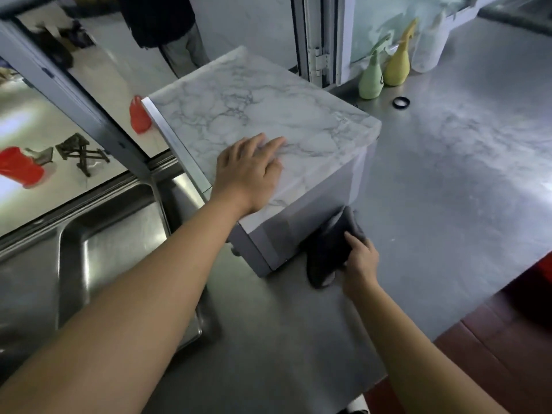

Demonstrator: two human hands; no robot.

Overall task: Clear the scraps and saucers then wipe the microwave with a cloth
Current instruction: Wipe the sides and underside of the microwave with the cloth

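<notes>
The microwave [263, 121] stands on the counter [448, 180], sink [104, 249] to its left, spray bottles [385, 73] behind.

Bare counter [448, 180] right of microwave [263, 115]; spray bottles [385, 73] behind.

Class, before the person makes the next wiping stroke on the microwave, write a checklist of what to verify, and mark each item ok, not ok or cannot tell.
1. Cloth gripped by right hand: ok.
2. Cloth against the microwave side: ok.
3. Left hand flat on top, steadying it: ok.
4. Counter beside the cloth free of saucers and scraps: ok.
5. Spray bottles out of the stroke's way: ok.
6. Side already clean: cannot tell.
</notes>
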